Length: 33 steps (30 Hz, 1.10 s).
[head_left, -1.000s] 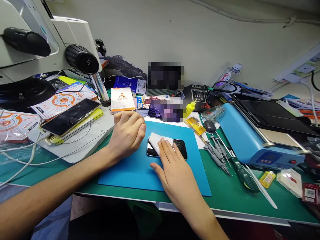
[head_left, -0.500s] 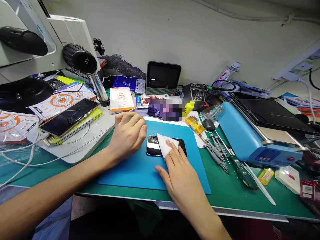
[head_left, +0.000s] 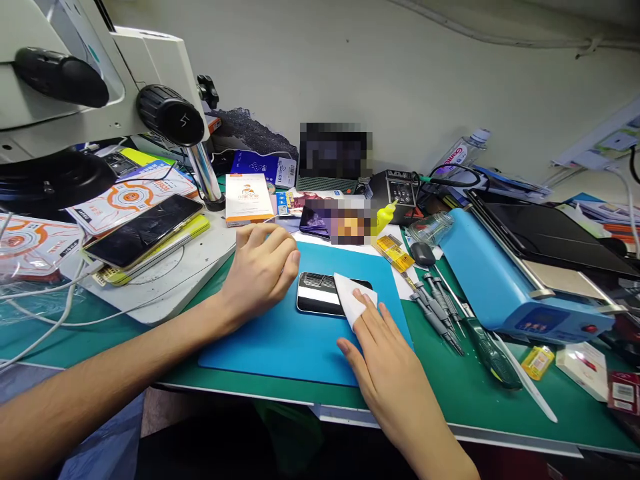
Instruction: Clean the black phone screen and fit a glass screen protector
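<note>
A smartphone lies flat on the blue mat, its glossy dark face up with a bright reflection. On its right part rests a folded white wipe. My right hand presses this wipe against the glass with flat, stretched fingers, thumb held apart. The hand and wipe cover the phone's lower right portion. Left of the phone, my left hand is closed in a loose fist, raised near the mat's edge. Its palm is turned away, so anything inside is hidden.
A microscope stand rises at the left, beside a second phone with a cable. Screwdrivers, a green-handled tool and a blue machine lie to the right. A yellow bottle stands behind the mat.
My right hand has slid the wipe to the right across the phone, baring more glass on the left. My left hand stays closed; the whole view has shifted slightly.
</note>
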Tool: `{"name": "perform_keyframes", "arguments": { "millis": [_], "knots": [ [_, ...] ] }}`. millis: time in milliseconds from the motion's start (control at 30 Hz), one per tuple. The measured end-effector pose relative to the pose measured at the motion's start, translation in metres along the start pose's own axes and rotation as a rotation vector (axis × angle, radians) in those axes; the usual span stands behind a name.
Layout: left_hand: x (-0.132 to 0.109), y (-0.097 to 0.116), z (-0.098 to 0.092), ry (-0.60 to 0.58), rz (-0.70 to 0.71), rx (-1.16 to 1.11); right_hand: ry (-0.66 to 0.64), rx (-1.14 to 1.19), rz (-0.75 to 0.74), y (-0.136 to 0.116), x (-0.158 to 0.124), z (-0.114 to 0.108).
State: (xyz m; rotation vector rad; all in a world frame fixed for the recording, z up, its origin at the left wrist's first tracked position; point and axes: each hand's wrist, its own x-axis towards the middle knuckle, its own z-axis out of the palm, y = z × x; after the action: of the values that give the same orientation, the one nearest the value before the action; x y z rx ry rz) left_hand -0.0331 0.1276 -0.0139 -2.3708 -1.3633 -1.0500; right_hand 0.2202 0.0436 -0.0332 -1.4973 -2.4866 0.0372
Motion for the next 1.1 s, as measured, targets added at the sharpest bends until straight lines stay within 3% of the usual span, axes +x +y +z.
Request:
{"name": "perform_keyframes", "arguments": {
  "millis": [100,333,600,867,1100],
  "knots": [
    [0.0,0.001,0.0,-0.003,0.006,-0.009,0.003,0.013,-0.008,0.003,-0.01,0.0],
    [0.0,0.002,0.001,-0.013,0.005,-0.003,-0.013,0.067,0.075,0.015,0.022,0.002],
    [0.001,0.0,0.0,-0.014,-0.001,-0.012,0.028,-0.001,0.049,0.01,-0.022,0.005],
    [0.003,-0.001,-0.003,-0.03,-0.025,-0.055,0.008,0.083,0.125,0.019,0.015,0.002],
    [0.01,-0.006,-0.008,0.035,-0.068,-0.228,0.16,-0.023,0.032,0.016,-0.02,-0.003]
  ]
}}
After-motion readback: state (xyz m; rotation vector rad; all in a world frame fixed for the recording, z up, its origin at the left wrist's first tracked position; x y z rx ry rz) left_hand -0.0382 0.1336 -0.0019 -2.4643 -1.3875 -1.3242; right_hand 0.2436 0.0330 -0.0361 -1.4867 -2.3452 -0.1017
